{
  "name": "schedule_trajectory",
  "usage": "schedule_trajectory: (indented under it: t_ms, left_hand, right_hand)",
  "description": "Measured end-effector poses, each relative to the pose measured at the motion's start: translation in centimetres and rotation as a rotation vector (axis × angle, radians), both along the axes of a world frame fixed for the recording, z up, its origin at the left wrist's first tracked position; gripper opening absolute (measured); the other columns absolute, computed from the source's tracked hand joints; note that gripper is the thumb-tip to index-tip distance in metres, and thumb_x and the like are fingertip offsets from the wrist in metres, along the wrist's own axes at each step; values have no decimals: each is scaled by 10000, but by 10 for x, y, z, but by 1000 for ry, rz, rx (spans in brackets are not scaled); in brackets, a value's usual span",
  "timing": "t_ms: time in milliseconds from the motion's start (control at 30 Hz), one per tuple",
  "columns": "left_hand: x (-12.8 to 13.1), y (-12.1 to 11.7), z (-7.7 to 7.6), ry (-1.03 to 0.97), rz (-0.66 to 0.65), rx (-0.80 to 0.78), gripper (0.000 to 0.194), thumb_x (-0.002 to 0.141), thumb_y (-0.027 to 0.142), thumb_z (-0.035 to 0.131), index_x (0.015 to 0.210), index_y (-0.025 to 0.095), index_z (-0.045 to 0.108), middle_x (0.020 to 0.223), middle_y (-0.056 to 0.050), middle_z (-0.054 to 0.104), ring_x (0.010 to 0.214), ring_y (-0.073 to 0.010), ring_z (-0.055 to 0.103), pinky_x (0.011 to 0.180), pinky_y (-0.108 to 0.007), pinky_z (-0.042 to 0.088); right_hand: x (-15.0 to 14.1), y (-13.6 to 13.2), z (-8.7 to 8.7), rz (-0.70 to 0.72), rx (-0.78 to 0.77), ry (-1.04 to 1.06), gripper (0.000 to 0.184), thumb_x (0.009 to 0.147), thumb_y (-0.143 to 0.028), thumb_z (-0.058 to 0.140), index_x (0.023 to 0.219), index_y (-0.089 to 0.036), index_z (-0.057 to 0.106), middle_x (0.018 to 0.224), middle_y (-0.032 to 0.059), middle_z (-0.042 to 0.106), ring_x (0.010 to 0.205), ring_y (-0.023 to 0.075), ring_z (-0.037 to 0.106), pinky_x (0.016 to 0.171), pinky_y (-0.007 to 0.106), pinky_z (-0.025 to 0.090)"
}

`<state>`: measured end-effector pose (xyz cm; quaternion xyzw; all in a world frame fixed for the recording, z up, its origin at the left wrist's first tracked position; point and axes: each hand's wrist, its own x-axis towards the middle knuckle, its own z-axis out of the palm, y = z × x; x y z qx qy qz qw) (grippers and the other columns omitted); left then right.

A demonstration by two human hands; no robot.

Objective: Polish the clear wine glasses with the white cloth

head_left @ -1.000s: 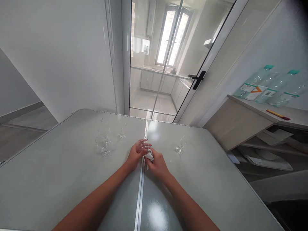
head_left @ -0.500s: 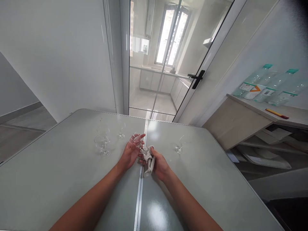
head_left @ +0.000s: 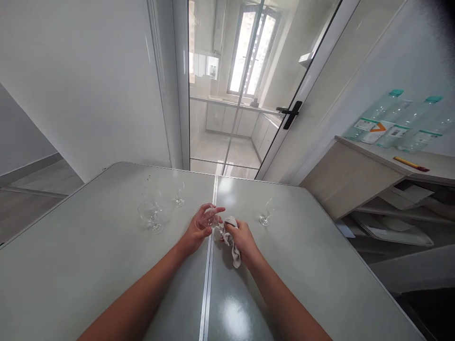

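My left hand [head_left: 197,228] is wrapped round the bowl of a clear stemmed glass [head_left: 212,219], which lies tilted over the table's middle seam. My right hand [head_left: 243,235] grips a white cloth [head_left: 231,237] against the foot end of that glass; part of the cloth hangs below the fingers. To the left, a wide-bowled stemmed glass [head_left: 151,213] stands on the table with another clear glass close behind it, its outline faint. Another stemmed glass [head_left: 178,201] stands farther back, and one more [head_left: 265,219] stands to the right of my hands.
The grey-green table [head_left: 106,265] has a metal strip [head_left: 205,293] down its middle. Beyond its far edge is a glass door [head_left: 238,118] with a black handle [head_left: 291,113]. At right, a wooden shelf [head_left: 369,175] carries several plastic bottles [head_left: 394,128] and a yellow-handled brush [head_left: 410,164].
The held glass and both hands have shifted slightly right. My left hand has turned round the bowl, and the cloth in my right hand has moved right, its loose end swinging right.
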<state>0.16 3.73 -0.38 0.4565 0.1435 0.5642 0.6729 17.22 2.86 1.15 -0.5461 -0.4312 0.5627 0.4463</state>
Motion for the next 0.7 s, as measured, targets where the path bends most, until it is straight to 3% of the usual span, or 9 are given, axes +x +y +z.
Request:
schedule_trajectory:
  t_ms: [133,267,533,700]
  left_hand:
    - [-2,0,1,-7,-6,5,689,724,370,892,1301,282,524,1418,-147,580,1049,-219,616,968,-375,448]
    - [-3,0,2,2,1,1,674,709,337,903,1281,286,552,1412,-126,579,1014,-205,624,900,-342,482]
    - [-2,1,3,30,34,15,674,686,362,915,1261,274,575,1341,-124,627,974,-198,641,903,-339,477]
    - [-1,0,5,15,51,12,676,693,380,910,1265,266,569,1356,-131,616,990,-195,638,938,-345,471]
  right_hand:
    - [-3,-2,3,-40,-38,4,233,721,-397,680,719,-175,610,573,-25,579,478,131,538,459,240,455]
    - [-4,-2,0,59,-102,179,314,707,-444,724,800,-155,647,685,28,662,576,165,603,525,258,478]
    - [0,2,-16,-47,62,-52,314,693,-424,792,699,-165,616,625,-14,586,568,129,506,528,239,382]
    - [-3,2,-11,-48,48,60,332,672,-427,812,835,-180,660,712,-9,648,635,146,562,591,246,434]
